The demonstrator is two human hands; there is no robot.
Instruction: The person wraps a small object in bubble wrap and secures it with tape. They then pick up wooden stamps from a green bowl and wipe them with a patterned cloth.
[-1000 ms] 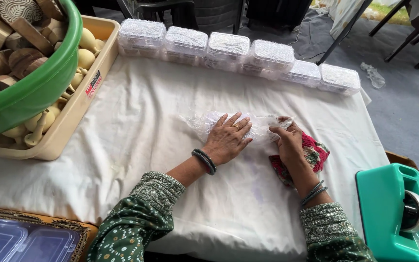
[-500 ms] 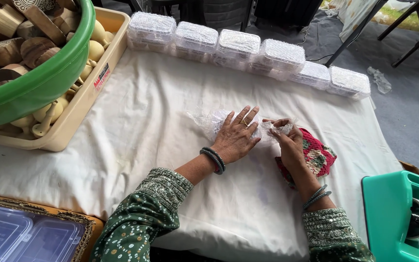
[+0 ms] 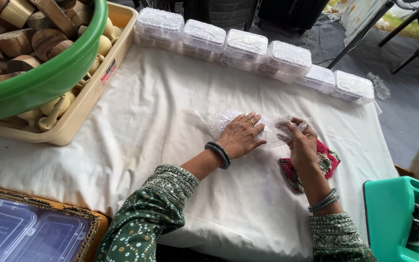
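Pressing down with our left hand (image 3: 241, 136), fingers spread flat, we pin a crumpled sheet of clear bubble wrap (image 3: 219, 119) to the white cloth-covered tabletop (image 3: 161, 111). Our right hand (image 3: 300, 143) is closed in a pinch on the sheet's right end, just above a red and green knitted piece (image 3: 327, 161) that lies partly under the wrist. Compared with a second ago, both hands sit in nearly the same spots; the left fingers have fanned slightly wider and the right hand has gathered the plastic a little tighter, so the sheet looks flatter under the palm and more bunched at the pinch. We judge the wrapping material is being smoothed and held, not lifted.

The sheet lies near the middle of the tabletop, its long axis running left to right, roughly parallel to the row of clear lidded plastic boxes (image 3: 243, 46) along the far edge. Its loose left end points toward the beige tray (image 3: 98, 85) and green plastic basin of wooden pieces (image 3: 49, 80). A teal tape dispenser (image 3: 396, 213) stands at the near right.
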